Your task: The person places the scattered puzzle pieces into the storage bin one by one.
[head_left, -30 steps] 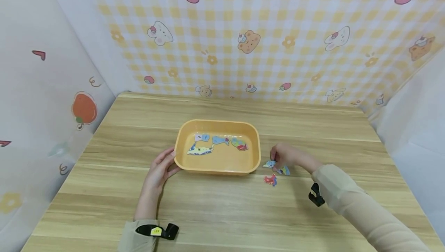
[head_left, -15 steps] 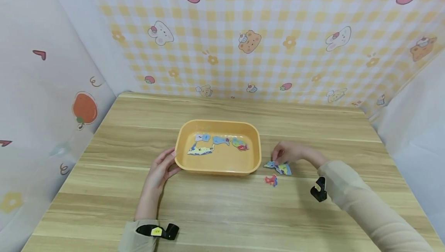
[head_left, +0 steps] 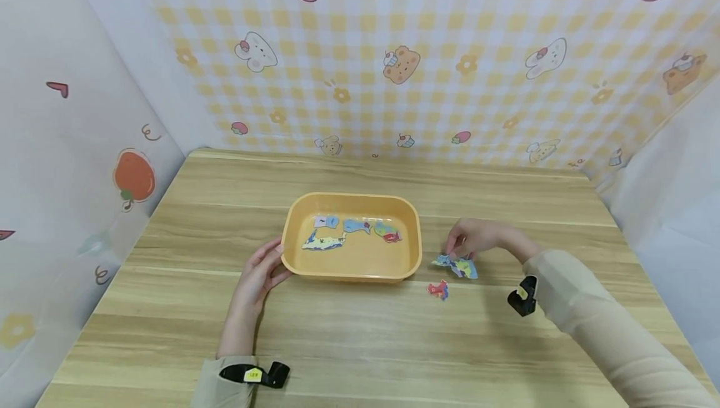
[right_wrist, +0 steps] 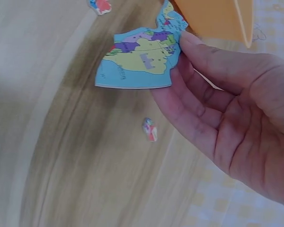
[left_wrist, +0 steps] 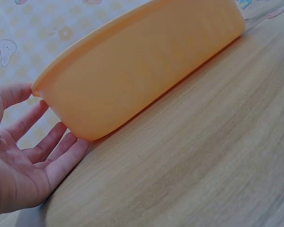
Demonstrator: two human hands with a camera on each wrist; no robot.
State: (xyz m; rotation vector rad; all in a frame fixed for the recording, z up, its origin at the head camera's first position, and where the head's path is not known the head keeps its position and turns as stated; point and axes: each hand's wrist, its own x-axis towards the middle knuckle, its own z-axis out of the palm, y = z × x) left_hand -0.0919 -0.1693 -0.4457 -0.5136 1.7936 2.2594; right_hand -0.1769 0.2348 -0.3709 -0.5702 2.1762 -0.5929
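Note:
My right hand [head_left: 468, 238] pinches a map puzzle piece [right_wrist: 144, 54] between thumb and fingers, to the right of a yellow plastic bin [head_left: 351, 279]. The piece is mostly blue, yellow and purple, with small print; the right wrist view shows it raised over the table. My left hand [left_wrist: 31, 156] touches the bin's left end, its fingertips at the rim and lower wall. Inside the bin lie several puzzle pieces, among them a long cream-and-blue one [head_left: 324, 240] and a blue one [head_left: 357, 226].
A red-and-blue puzzle piece [head_left: 437, 290] lies on the wooden table [head_left: 360, 345] near the bin's front right corner. Another small piece [right_wrist: 150, 130] lies below my right hand. A checked cloth [head_left: 349, 33] hangs behind the table, with white cloths at both sides.
My right hand has shifted slightly right and toward the back, carrying the map puzzle piece with it. The left hand and the bin have stayed in place.

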